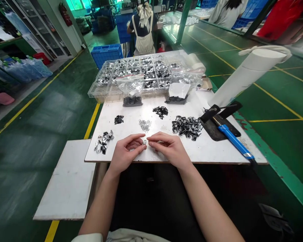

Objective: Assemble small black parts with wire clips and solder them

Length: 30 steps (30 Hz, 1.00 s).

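Observation:
Between the thumb and fingers of my left hand (127, 151) is a small shiny metal part (144, 142), held just above the table's front edge. My right hand (169, 148) meets it from the other side, thumb and forefinger pinched close together; whether something tiny sits in that pinch is too small to tell. Just beyond the fingertips lies a pile of fine silvery pieces (144, 125). Small black parts (119, 119) and more black parts (160, 112) form heaps behind it. Shiny black clips (187, 127) are piled to the right, and mixed silver-black clips (104, 142) to the left.
A blue-handled soldering iron (232, 139) rests in a black stand at right, near a tilted white roll (249, 74). A clear compartment tray (106, 90) spans the table's back, with two plastic bags (132, 89) of black parts before it. A person in an apron (143, 30) is beyond.

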Each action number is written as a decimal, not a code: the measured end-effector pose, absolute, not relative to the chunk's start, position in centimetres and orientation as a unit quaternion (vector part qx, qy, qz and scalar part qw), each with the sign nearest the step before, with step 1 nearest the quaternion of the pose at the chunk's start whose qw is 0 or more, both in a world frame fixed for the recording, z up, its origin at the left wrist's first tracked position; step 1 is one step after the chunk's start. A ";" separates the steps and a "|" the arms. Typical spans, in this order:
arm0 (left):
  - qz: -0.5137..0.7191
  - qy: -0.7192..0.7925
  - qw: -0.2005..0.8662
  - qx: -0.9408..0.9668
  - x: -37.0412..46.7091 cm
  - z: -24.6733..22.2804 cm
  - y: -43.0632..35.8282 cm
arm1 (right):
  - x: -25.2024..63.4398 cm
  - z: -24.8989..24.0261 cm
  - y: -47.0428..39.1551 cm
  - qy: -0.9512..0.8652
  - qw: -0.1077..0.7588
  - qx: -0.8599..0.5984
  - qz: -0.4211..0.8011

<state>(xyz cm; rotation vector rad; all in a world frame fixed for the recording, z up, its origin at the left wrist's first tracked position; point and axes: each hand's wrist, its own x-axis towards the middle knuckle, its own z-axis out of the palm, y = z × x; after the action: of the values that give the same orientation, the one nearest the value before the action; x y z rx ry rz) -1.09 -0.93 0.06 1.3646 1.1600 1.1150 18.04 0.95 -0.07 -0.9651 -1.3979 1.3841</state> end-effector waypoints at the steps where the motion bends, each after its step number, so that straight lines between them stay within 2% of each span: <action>1: 0.459 0.477 0.493 0.565 -1.1 0.0 -0.9 | 18.0 -0.1 0.9 -0.565 0.459 -0.390 0.565; 11: 0.457 0.499 0.485 0.554 -0.8 0.2 -0.9 | 17.8 -0.6 0.6 -0.490 0.468 -0.416 0.607; 20: 0.472 0.503 0.469 0.552 -0.6 -0.1 -1.1 | 17.7 -0.2 0.7 -0.562 0.470 -0.386 0.560; 30: 0.471 0.486 0.424 0.602 -0.5 0.1 -1.3 | 17.8 -0.4 0.5 -0.556 0.428 -0.404 0.586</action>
<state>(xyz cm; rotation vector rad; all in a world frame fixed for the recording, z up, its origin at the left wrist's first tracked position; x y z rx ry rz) -0.53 -1.34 0.10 1.5051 1.2166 1.1789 17.76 0.54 -0.39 -1.0091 -1.3886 1.4641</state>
